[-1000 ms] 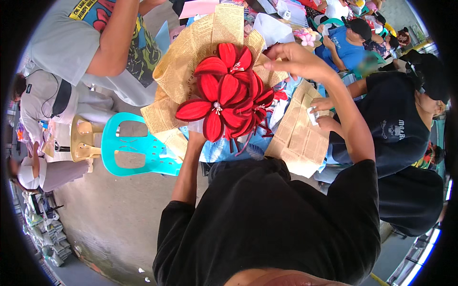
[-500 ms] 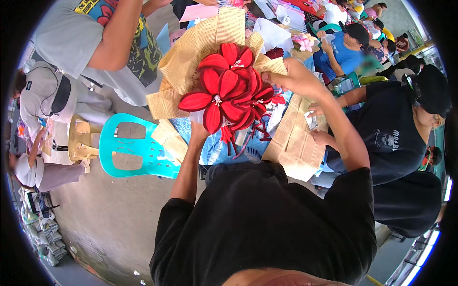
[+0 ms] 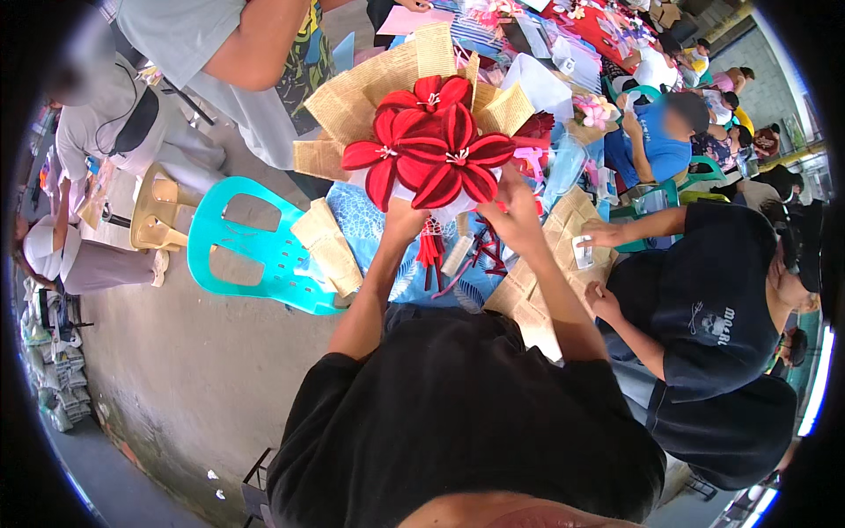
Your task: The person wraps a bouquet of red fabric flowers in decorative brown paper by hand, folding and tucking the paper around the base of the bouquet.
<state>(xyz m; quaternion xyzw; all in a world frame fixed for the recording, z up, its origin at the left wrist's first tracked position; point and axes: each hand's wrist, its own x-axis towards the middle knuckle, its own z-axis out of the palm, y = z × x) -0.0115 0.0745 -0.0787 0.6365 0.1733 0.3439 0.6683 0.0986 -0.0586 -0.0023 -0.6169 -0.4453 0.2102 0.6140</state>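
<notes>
Above the table I hold up a bouquet of red fuzzy flowers (image 3: 440,145) with pale stamens. Tan printed wrapping paper (image 3: 387,92) fans out behind the blooms, and whitish wrap shows under them. My left hand (image 3: 404,220) is closed round the base of the bouquet, just below the lowest petals; the stem in it is hidden. At the lower right side of the bouquet my right hand (image 3: 518,220) has its fingers bent against the wrap, with the fingertips partly hidden by petals.
Red fuzzy strips (image 3: 488,251) and a red tassel (image 3: 429,251) lie on the blue patterned table cover (image 3: 352,207). Tan printed sheets (image 3: 563,242) are at right, where a co-worker in black (image 3: 722,282) handles a small white item. A turquoise chair (image 3: 207,251) stands at left.
The bouquet has turned, so its blooms face differently. My right hand has come down from the upper right paper edge to the bouquet's lower right side, nearer my left hand.
</notes>
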